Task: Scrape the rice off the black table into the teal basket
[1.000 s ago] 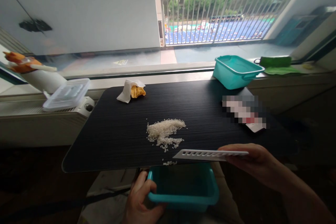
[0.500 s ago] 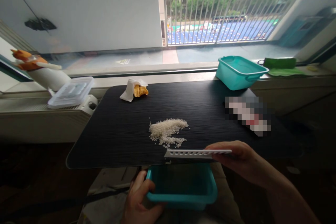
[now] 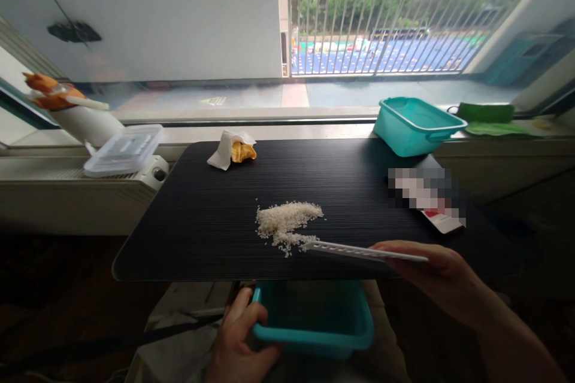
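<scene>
A pile of white rice grains [image 3: 287, 218] lies near the middle of the black table [image 3: 188, 233]. My right hand [image 3: 417, 257] grips a thin white slotted strip [image 3: 345, 249], seen edge-on, whose left end reaches the near edge of the rice. Below the table's front edge, my left hand [image 3: 242, 335] is closed round the left rim of a teal plastic basin [image 3: 314, 341]. The inside of that basin is dark, so its contents are hard to make out.
Toward the table's back left sits a white tissue with an orange-yellow piece [image 3: 243, 152]. A second teal basin [image 3: 417, 125] stands at the back right, beside a green cloth [image 3: 487, 119]. A partly blurred flat item [image 3: 442, 221] lies at right. A clear plastic lid [image 3: 126, 149] rests far left.
My right hand has moved right and slightly tilted the white strip, bringing its left end up to the rice's near edge. Grains by the table's front edge no longer show. My left hand keeps its hold.
</scene>
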The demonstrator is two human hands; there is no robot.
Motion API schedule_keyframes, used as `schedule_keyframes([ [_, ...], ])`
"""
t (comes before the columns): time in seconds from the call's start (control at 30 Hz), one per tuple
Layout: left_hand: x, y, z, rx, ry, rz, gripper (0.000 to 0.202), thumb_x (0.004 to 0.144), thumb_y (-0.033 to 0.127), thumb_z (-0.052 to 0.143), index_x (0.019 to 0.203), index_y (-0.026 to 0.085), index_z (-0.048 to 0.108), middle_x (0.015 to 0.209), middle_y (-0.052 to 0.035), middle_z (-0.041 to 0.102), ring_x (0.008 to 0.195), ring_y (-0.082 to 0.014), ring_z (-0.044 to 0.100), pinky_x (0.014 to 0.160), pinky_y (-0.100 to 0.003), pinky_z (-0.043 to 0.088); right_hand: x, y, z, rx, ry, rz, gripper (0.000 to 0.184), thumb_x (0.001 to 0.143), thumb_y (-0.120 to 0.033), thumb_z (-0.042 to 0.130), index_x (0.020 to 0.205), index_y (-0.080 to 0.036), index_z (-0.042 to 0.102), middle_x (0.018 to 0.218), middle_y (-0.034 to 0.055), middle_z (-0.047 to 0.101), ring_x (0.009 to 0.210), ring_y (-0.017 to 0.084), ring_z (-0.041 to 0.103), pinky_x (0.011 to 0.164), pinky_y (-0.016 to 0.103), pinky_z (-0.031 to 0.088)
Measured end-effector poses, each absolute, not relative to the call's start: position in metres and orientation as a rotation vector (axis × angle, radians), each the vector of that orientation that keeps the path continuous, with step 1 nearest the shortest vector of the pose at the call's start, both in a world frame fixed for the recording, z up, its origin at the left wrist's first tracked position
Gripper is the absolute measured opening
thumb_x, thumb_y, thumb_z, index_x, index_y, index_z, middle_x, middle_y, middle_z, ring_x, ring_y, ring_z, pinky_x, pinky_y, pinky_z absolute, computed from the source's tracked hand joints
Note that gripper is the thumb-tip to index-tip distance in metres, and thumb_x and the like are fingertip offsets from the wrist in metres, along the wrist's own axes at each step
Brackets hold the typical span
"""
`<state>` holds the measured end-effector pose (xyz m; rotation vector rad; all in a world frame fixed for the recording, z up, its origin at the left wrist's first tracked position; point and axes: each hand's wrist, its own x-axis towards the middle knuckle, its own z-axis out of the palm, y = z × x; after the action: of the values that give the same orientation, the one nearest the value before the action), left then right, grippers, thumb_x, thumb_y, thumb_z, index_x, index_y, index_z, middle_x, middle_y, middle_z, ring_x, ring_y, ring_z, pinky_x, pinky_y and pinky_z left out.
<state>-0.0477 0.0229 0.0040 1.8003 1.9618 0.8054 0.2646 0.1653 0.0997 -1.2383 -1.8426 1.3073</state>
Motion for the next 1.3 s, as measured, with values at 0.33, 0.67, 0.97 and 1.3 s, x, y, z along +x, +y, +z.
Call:
schedule_keyframes([
  [0.33,-0.048,0.022,0.005,1.874,1.97,0.818,0.021,0.057,0.016,0.075,0.063,0.022,0.056,0.087,-0.0005,0.062,0.08,-0.0179,0.065,0.068,-0.021,0.052,0.254,0.166,0.1,-1.224,-1.856,1.309,0.021,0.089,-0.036,0.066,0.098,-0.023,0.08,0.1,0.0042,0.08,0.09,0.023,0.073,0.079,0.026,0.057],
  [0.67,-0.049,0.017,0.001,1.733,2.027,0.761,0.014,0.06,0.017,0.071,0.065,0.022,0.06,0.1,-0.0034,0.064,0.091,-0.0205,0.064,0.076,-0.026,0.054,0.244,0.17,0.101,-1.211,-1.95,1.273,0.029,0.09,-0.041,0.062,0.097,-0.02,0.08,0.099,0.0069,0.08,0.087,0.025,0.074,0.077,0.029,0.06],
  [0.97,-0.053,0.018,0.002,1.824,2.014,0.762,0.014,0.058,0.018,0.073,0.064,0.023,0.06,0.095,-0.0019,0.067,0.085,-0.0198,0.067,0.072,-0.024,0.055,0.239,0.173,0.103,-1.187,-2.014,1.285,0.028,0.091,-0.039,0.062,0.099,-0.02,0.08,0.099,0.007,0.08,0.088,0.026,0.074,0.076,0.031,0.06],
  [1.3,-0.054,0.019,0.003,1.808,1.981,0.772,0.014,0.06,0.019,0.072,0.064,0.022,0.059,0.09,-0.0012,0.065,0.084,-0.0187,0.066,0.072,-0.024,0.054,0.232,0.171,0.104,-1.118,-2.008,1.368,0.025,0.092,-0.036,0.062,0.099,-0.021,0.079,0.103,0.0061,0.079,0.092,0.025,0.073,0.078,0.029,0.059],
])
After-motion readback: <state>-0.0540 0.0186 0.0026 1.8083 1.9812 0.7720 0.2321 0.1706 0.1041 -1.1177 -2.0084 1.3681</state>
